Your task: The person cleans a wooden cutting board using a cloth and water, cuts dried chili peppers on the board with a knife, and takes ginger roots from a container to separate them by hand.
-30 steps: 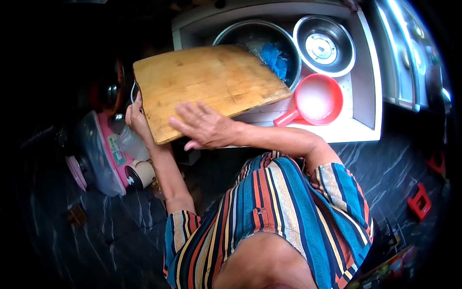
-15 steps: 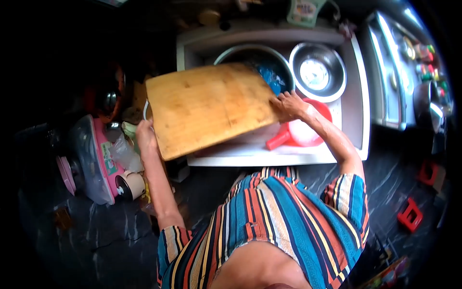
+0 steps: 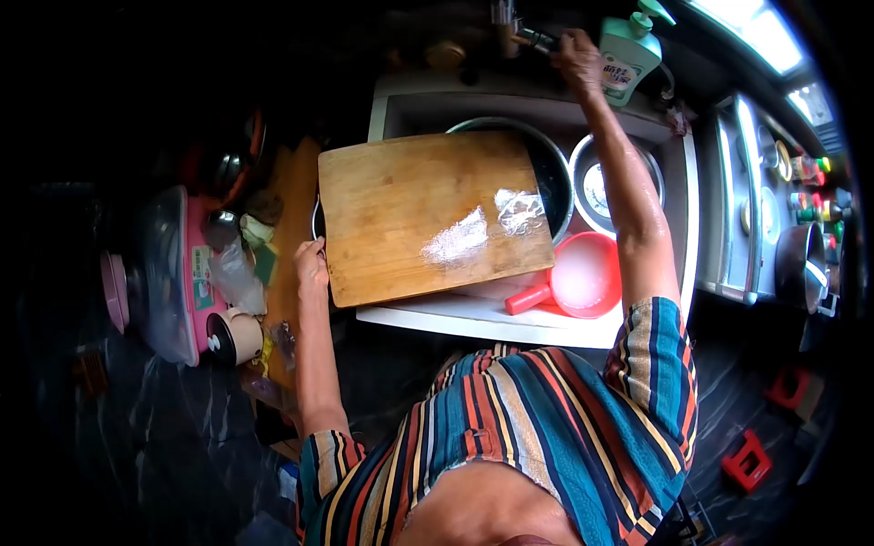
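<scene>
A wooden cutting board [image 3: 401, 200] lies tilted over the sink, covering much of a large metal basin [image 3: 566, 182]. My left hand [image 3: 311, 264] grips its left edge, close to a metal handle [image 3: 316, 218]. Bright white patches, wet or shining, show on the board's right half. My right hand [image 3: 579, 64] reaches to the back of the sink, with its fingers closed at the faucet [image 3: 537, 39]. A green pump bottle [image 3: 628, 55] stands just right of that hand. Below the right forearm are a red dipper [image 3: 587, 278] with whitish liquid and a smaller metal bowl [image 3: 594, 191].
The white sink [image 3: 437, 326] has a raised front rim. To the left are a pink-rimmed container [image 3: 196, 264] with a clear lid, a plastic bag [image 3: 238, 278] and a small beige pot [image 3: 235, 337]. A stove [image 3: 742, 200] stands right; a red stool [image 3: 748, 462] is on the floor.
My right hand has left the board's right edge and moved up to the faucet. The left hand still holds the board, which now sits flatter and shows bright white patches.
</scene>
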`<state>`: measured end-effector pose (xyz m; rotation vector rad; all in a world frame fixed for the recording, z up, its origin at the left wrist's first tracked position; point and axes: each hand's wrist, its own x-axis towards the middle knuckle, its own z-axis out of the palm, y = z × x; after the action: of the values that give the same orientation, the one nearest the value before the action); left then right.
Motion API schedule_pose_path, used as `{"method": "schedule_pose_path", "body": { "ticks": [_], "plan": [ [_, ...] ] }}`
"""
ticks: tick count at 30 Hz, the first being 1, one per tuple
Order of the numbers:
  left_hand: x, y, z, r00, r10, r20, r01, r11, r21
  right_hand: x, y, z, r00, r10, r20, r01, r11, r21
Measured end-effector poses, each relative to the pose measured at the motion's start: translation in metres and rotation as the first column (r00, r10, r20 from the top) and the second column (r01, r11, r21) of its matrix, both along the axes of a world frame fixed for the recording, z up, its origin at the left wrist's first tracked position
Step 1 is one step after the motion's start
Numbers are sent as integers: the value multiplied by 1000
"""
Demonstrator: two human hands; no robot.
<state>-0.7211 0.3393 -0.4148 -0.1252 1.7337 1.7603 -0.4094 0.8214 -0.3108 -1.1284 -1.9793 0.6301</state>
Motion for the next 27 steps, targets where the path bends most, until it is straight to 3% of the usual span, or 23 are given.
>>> {"method": "schedule_pose_path", "body": {
  "ticks": [1,2,3,5,6,7,8,9,10,11,13,15,18,21,22,24,26,27],
  "plan": [
    [-1,-6,-9,999,32,23,-31,999,-31,5,-5,-1,972,-43,-232,-17,968,-251],
    [-1,-11,-15,999,11,43,-9,999,-44,4,-23,4,960,-68,-270,27,988,-154],
    [-2,-12,-24,999,13,49,-11,999,-38,6,-22,-14,981,-86,-175,68,992,-106],
    [-4,-17,-43,992,114,63,-106,988,-113,19,-41,-87,918,-217,332,135,958,253],
    [-11,-23,-50,996,15,85,-8,996,-86,31,-57,-134,761,-340,553,-79,796,600],
    [-10,-23,-57,996,21,92,-13,996,-84,42,-91,-126,923,-6,385,-24,997,73],
    [-11,-24,-61,998,28,64,-22,996,-89,46,-112,-125,893,132,430,64,908,-413],
    [-12,-27,-62,999,36,33,-32,995,-97,54,-129,-142,959,156,238,3,831,-557],
    [-9,-25,-56,999,44,26,-42,994,-98,59,-143,-149,996,48,76,36,567,-823],
    [-3,-18,-44,999,47,21,-45,993,-106,63,-157,-158,986,-167,25,68,253,-965],
    [-2,-10,-41,999,50,13,-48,992,-113,69,-160,-187,982,-164,-89,-34,312,-950],
    [-7,-11,-49,991,89,96,-74,986,-147,68,-168,-171,982,-181,-52,11,333,-943],
    [1,2,-52,978,203,46,-185,948,-261,72,-167,-134,971,-236,-46,58,417,-907],
    [12,20,-60,993,111,49,-103,984,-143,92,-175,-91,865,-240,-440,-181,669,-721],
    [14,29,-67,996,88,33,-84,990,-111,101,-166,-68,970,-193,-145,8,624,-781],
    [37,60,-43,999,20,49,-15,995,-96,141,-148,-64,990,-52,128,127,708,-695],
    [56,89,-34,994,-55,98,61,996,-66,180,-143,-52,997,24,68,20,811,-584],
    [67,102,-32,985,-113,127,120,992,-50,190,-152,-23,999,-40,-10,25,777,-629]
  ]
}}
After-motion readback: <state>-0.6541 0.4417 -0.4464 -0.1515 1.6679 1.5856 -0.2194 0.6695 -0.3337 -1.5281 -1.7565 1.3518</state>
